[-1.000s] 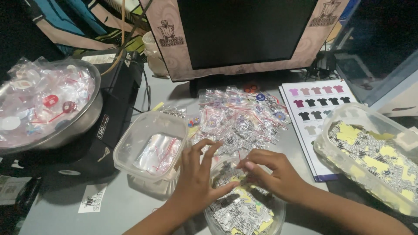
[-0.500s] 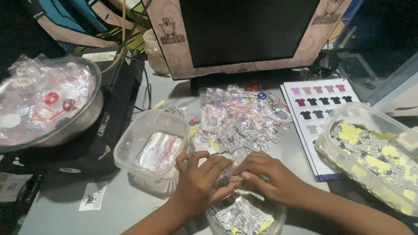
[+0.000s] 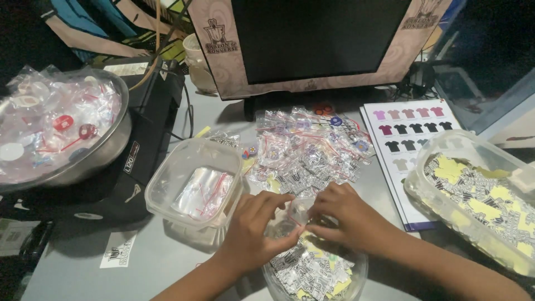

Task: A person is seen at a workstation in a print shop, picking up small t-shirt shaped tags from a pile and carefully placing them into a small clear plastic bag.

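Observation:
My left hand (image 3: 253, 231) and my right hand (image 3: 345, 217) meet over a round clear bowl (image 3: 356, 276) full of printed black-and-yellow stickers. Both pinch one small clear plastic bag (image 3: 299, 210) between their fingertips. Just left of my left hand stands a square clear tub (image 3: 192, 187) holding a few clear zip bags with red strips. Beyond my hands lies a heap of small filled clear bags (image 3: 309, 147) on the grey table.
A steel bowl (image 3: 108, 147) of bagged items sits on a black box at the left. A long clear tub (image 3: 473, 198) of stickers stands at the right, a shirt colour chart (image 3: 407, 131) beside it. A dark monitor (image 3: 317, 39) stands behind.
My hands have drawn together from flat over the bowl and lifted slightly, now pinching a small clear bag between them. The view has shifted a little.

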